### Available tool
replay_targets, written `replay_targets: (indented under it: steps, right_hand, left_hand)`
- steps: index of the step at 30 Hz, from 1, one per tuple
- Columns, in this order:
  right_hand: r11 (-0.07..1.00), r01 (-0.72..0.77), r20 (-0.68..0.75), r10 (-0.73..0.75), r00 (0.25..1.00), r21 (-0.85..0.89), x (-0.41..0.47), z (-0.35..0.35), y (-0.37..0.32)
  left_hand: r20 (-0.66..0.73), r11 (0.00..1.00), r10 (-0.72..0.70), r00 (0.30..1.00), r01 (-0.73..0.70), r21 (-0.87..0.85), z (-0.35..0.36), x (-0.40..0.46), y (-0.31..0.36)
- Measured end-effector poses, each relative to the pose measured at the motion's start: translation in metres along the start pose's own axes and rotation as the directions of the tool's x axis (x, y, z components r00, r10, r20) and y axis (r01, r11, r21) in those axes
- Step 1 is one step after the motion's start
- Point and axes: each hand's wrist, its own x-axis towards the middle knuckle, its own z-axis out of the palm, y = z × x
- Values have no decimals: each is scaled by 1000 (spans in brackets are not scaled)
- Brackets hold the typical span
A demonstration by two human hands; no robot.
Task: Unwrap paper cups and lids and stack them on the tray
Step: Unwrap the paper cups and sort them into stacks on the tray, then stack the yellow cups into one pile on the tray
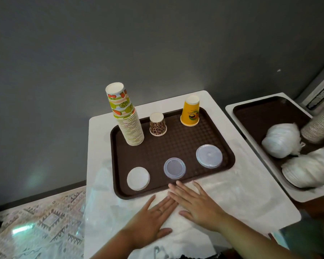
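Left hand (153,219) flat on plastic wrap (176,238), right hand (198,204) flat beside

The second tray (251,128) and its wrapped cup stacks (316,126) are blurred and edge-cropped.

Both hands lie flat on the white worktop (101,128), left hand (153,219) beside right hand (196,204), fingertips touching. Just beyond, a brown tray (176,146) carries a tall cup stack (126,118), two upturned cups and three lids.
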Motion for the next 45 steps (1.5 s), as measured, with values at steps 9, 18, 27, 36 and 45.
replay_targets:
  steps: [9,18,27,36,45]
  right_hand:
    - [949,-302,84,296,952,86,-45,-1,34]
    - [814,-572,207,545,813,101,-65,-11,49]
    - [712,-699,238,671,702,56,-86,-3,77]
    - [642,-763,265,725,635,73,-93,-7,87]
    - [617,-760,-74,784,616,206,-86,-8,87]
  left_hand:
    - [20,985,-91,996,93,-142,10,-20,-1]
    - [21,968,-172,985,173,-182,11,-55,-21]
    - [35,960,-202,979,204,-193,9,-82,-33]
    - [4,916,-347,938,340,-214,6,-109,-42]
    - [-570,881,-470,674,403,-249,-60,-51,-47]
